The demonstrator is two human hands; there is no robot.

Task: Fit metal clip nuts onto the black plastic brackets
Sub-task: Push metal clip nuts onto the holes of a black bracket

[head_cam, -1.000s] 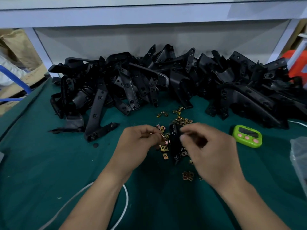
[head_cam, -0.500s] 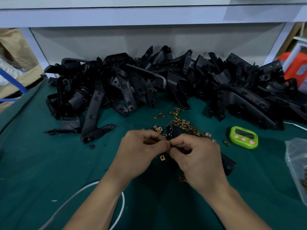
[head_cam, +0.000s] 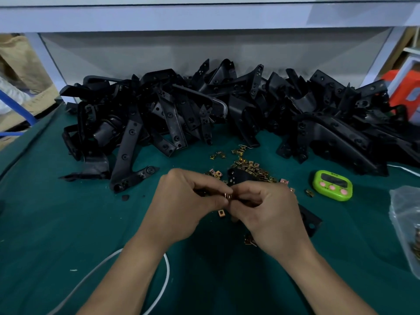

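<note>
The left hand point(head_cam: 188, 205) is pinching a clip nut point(head_cam: 228, 196) close against the right hand point(head_cam: 270, 214), which is gripping the black bracket point(head_cam: 310, 220) with curled fingers over the green mat point(head_cam: 56, 223). Lettering on the timer point(head_cam: 332, 185) is showing too small to read. Bare mat is lying to the left of the hands.

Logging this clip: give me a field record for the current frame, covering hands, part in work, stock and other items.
left hand: pinches a clip nut at its fingertips
right hand: holds a black bracket, fingertips meeting the left's
stage: nut at the bracket; seating hidden by fingers
loose clip nuts: scattered on the green mat beyond the hands
bracket heap: along the back of the mat
other: green timer to the right; plastic bag at right edge; white cable by the left forearm
</note>
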